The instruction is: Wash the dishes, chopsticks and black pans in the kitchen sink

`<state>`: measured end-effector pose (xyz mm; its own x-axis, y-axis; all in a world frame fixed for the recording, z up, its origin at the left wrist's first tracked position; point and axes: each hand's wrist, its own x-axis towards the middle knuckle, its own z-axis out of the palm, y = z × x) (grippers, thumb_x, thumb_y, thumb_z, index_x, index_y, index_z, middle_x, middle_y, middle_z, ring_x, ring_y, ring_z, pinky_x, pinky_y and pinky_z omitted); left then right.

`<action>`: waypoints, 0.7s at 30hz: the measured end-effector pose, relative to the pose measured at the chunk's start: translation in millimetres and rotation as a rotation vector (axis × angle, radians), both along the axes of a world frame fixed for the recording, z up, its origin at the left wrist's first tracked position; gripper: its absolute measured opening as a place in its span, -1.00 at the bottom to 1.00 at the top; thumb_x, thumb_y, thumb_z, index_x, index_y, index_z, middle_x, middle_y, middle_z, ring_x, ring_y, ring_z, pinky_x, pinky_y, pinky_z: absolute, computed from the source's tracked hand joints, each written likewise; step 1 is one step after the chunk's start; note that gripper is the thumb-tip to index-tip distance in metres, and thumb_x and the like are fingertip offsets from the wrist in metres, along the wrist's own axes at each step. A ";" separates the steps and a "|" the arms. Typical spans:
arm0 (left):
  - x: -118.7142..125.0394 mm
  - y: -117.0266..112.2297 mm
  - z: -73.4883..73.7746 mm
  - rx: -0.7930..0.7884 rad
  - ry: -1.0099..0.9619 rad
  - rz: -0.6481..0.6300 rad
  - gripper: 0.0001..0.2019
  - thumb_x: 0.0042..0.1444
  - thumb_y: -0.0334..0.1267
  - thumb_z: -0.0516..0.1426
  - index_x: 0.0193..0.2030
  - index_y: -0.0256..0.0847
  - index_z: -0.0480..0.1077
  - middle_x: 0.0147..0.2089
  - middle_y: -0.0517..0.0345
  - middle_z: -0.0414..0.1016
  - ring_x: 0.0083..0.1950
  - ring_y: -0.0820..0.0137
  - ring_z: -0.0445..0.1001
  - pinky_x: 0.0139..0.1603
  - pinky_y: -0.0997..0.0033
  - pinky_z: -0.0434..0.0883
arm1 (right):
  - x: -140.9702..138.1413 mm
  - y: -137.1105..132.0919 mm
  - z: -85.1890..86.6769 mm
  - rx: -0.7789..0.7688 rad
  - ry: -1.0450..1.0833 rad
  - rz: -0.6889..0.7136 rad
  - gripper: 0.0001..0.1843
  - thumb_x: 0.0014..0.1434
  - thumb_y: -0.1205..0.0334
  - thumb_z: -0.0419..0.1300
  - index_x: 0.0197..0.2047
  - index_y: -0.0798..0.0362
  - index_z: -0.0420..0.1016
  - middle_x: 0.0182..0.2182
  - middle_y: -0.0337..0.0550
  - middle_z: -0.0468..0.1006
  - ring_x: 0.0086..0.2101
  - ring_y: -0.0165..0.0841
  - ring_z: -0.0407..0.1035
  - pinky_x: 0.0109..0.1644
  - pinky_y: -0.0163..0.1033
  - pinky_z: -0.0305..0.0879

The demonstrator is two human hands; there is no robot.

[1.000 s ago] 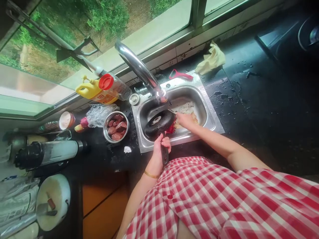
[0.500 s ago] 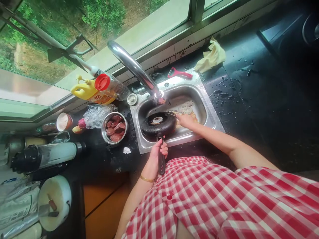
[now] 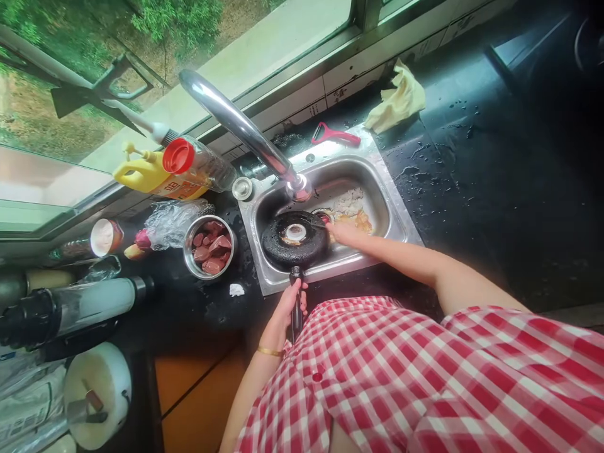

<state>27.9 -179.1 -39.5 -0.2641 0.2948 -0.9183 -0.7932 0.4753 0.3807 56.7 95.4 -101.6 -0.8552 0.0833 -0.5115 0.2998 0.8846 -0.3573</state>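
Pan (image 3: 278, 246), black and turned bottom-up, hangs over the left half of the sink (image 3: 330, 267), just beyond the fingers of the left hand (image 3: 284, 308). Well to the left of those fingers a steel bowl (image 3: 189, 255) of red meat pieces stands on the counter (image 3: 495, 189). Farther off, by the window, lie a yellow bottle (image 3: 139, 176) and a red-capped bottle (image 3: 198, 167). The left fingers are wrapped tight around the pan's dark handle (image 3: 296, 324), which points back toward the checked shirt (image 3: 401, 377). A thin bangle (image 3: 268, 351) circles that wrist. A curved tap (image 3: 236, 123) ends just above the pan. The right hand (image 3: 342, 234) reaches into the sink with its fingers against the pan's right rim; I cannot tell whether they are curled or spread. Just beyond the right fingers lie pale food scraps (image 3: 353, 211). Farther away a red peeler (image 3: 336, 134) rests on the sink's back edge, and a crumpled yellow cloth (image 3: 399, 100) lies to its right.
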 end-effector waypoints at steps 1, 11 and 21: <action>0.3 -0.1 -2.2 -0.027 0.038 -0.033 -0.52 0.05 0.19 0.14 -0.19 -0.23 0.26 -0.67 0.41 0.18 -0.73 0.57 0.14 -0.71 0.55 0.23 | -0.8 0.5 -1.0 0.015 -0.017 -0.022 -0.57 0.26 0.37 -0.10 0.17 0.17 0.24 -0.11 0.23 0.53 -0.11 -0.12 0.46 -0.12 -0.13 0.30; -1.3 1.8 -7.9 -0.088 0.083 -0.093 -0.42 -0.08 0.32 0.14 -0.26 -0.20 0.21 -0.71 0.43 0.19 -0.75 0.56 0.15 -0.70 0.55 0.18 | -14.6 -5.1 -11.2 -0.034 -0.062 -0.117 -0.58 0.29 0.32 -0.14 0.16 0.20 0.24 -0.11 0.26 0.53 -0.10 -0.07 0.46 -0.10 -0.07 0.32; 0.0 -0.8 -10.7 -0.074 0.109 -0.108 -0.44 -0.05 0.31 0.11 -0.25 -0.21 0.22 -0.71 0.40 0.21 -0.76 0.54 0.15 -0.70 0.50 0.23 | -43.2 -14.1 -8.8 -0.128 -0.046 -0.151 -0.60 0.30 0.22 -0.11 0.13 0.12 0.31 -0.05 0.18 0.52 -0.05 -0.11 0.43 -0.01 -0.08 0.30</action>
<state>27.9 -179.8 -50.3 -0.3334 0.2596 -0.9063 -0.6921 0.5854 0.4223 13.6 81.3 -110.4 -0.8137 0.1404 -0.5640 0.4439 0.7766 -0.4470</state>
